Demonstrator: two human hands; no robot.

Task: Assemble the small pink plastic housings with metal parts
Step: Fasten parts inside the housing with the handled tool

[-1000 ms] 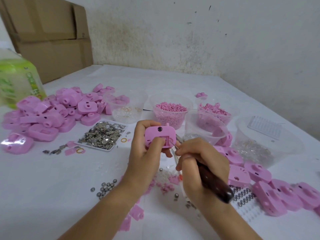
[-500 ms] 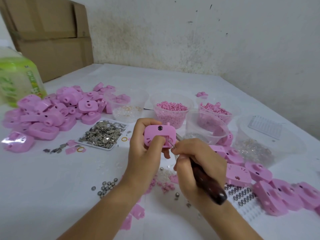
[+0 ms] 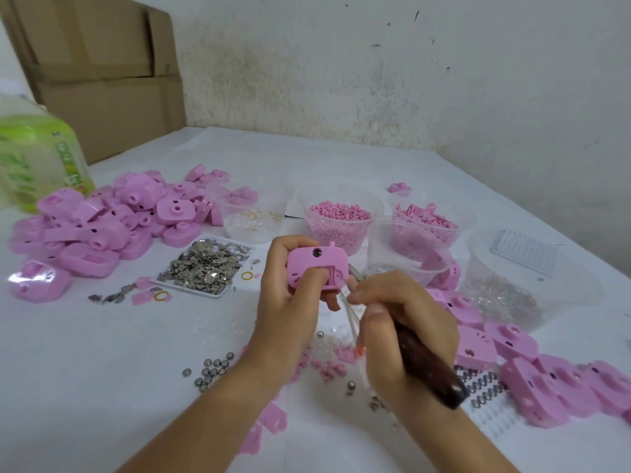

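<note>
In the left hand point(image 3: 286, 303) a pink housing point(image 3: 307, 264) is gripped clear of the surface point(image 3: 102, 353), its slotted face turned, presumably for access, toward the dark-handled tool point(image 3: 430, 370) clasped in the right hand point(image 3: 392, 322), with metal parts point(image 3: 205, 264) kept near in a tray point(image 3: 221, 292).

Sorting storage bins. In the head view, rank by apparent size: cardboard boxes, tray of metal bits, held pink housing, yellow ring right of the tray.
1. cardboard boxes
2. tray of metal bits
3. pink housing in the left hand, though nearer the camera
4. yellow ring
</note>
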